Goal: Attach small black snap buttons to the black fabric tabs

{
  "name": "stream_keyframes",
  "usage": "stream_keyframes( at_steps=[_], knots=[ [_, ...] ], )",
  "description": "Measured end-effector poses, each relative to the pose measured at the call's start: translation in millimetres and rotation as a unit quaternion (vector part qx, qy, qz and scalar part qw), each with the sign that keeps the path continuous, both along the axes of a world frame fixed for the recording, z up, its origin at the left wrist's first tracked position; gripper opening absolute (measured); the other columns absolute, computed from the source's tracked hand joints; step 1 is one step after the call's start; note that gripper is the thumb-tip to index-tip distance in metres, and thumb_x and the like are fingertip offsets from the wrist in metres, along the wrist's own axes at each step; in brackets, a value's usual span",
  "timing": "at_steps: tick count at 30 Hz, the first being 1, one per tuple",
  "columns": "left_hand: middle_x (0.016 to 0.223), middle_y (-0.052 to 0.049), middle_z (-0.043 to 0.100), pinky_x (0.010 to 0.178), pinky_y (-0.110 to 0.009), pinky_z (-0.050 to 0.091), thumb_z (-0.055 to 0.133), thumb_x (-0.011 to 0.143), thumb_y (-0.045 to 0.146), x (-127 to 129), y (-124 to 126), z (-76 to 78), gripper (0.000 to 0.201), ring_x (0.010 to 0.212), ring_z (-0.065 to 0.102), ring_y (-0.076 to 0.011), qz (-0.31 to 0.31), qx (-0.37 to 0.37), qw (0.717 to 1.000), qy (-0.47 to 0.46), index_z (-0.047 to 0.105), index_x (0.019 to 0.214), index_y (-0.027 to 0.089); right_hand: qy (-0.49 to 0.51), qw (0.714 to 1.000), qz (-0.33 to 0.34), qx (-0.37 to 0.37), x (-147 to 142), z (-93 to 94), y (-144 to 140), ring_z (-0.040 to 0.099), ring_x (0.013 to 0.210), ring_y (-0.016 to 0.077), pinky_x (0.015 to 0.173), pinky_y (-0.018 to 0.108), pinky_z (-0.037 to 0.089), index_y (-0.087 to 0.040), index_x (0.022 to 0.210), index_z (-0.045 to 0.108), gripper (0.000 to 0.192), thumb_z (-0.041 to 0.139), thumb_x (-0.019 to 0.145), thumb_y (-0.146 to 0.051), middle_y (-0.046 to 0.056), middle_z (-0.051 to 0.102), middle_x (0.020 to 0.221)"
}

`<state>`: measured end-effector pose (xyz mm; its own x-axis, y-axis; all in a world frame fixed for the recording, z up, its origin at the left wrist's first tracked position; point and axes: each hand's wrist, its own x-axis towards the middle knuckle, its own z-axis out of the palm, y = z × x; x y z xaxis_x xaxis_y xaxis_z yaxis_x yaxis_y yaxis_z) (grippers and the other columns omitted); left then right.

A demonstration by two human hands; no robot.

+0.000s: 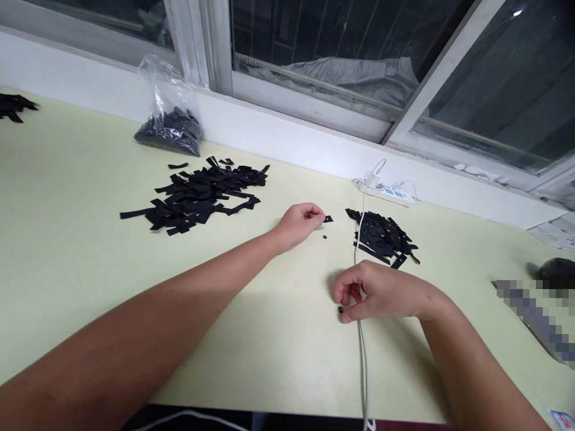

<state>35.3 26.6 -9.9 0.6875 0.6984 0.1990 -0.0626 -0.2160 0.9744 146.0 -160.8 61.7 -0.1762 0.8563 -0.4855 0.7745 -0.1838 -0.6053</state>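
My left hand [300, 222] reaches out over the pale yellow table [67, 239], its fingertips pinching a small black fabric tab [328, 219]. A tiny black ring [324, 237] lies on the table just below that tab. My right hand [375, 293] rests nearer to me, thumb and finger closed on a small black bead-like piece [340, 310]. A small pile of black tabs [384, 236] lies just beyond my right hand. A larger pile of black strips [202, 194] lies to the left.
A white cable [362, 353] runs from a power strip [389, 193] by the wall past my right hand to the table's front edge. A clear plastic bag of black pieces [168, 123] leans on the window ledge. A dark object [557, 272] sits at far right.
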Motion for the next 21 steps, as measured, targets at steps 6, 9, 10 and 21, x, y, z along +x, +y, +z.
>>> stream_keyframes(
  at_steps=[6, 9, 10, 21],
  knots=[
    [0.073, 0.000, 0.061, 0.070, -0.028, 0.047, 0.063, 0.082, 0.024, -3, -4, 7.9, 0.010, 0.068, 0.053, -0.0102, 0.000, -0.031, 1.000, 0.001, 0.067, 0.081, 0.015, 0.000, 1.000, 0.001, 0.008, -4, -5.7, 2, 0.049, 0.059, 0.0104, 0.054, 0.025, 0.036, -0.022, 0.077, 0.069, 0.010, 0.066, 0.078, -0.032, -0.003, 0.061, 0.066],
    [0.074, -0.001, 0.062, 0.073, -0.028, 0.049, 0.064, 0.082, 0.021, -4, -6, 10.5, 0.008, 0.069, 0.055, -0.0100, -0.012, -0.064, 0.998, -0.013, 0.067, 0.080, 0.014, 0.023, 0.996, -0.040, 0.071, 2, -14.6, 9, 0.047, 0.060, 0.0102, 0.055, 0.026, 0.035, -0.022, 0.078, 0.069, 0.015, 0.063, 0.082, -0.035, -0.002, 0.061, 0.067],
    [0.075, -0.002, 0.063, 0.074, -0.028, 0.050, 0.064, 0.082, 0.021, -4, -6, 10.9, 0.007, 0.070, 0.056, -0.0102, -0.017, -0.073, 0.997, -0.018, 0.066, 0.080, 0.014, 0.027, 0.992, -0.065, 0.106, 5, -18.5, 12, 0.046, 0.061, 0.0105, 0.057, 0.026, 0.036, -0.022, 0.079, 0.068, 0.017, 0.062, 0.082, -0.037, -0.002, 0.061, 0.069],
    [0.089, -0.006, 0.071, 0.080, -0.029, 0.051, 0.062, 0.081, 0.013, -1, -4, 4.2, 0.011, 0.083, 0.064, -0.0130, -0.069, -0.095, 0.993, -0.009, 0.070, 0.088, 0.014, 0.097, 0.903, -0.266, 0.323, 40, -48.2, 31, 0.050, 0.070, 0.0127, 0.063, 0.028, 0.040, -0.021, 0.092, 0.066, 0.029, 0.064, 0.083, -0.049, 0.001, 0.060, 0.077]
  ],
)
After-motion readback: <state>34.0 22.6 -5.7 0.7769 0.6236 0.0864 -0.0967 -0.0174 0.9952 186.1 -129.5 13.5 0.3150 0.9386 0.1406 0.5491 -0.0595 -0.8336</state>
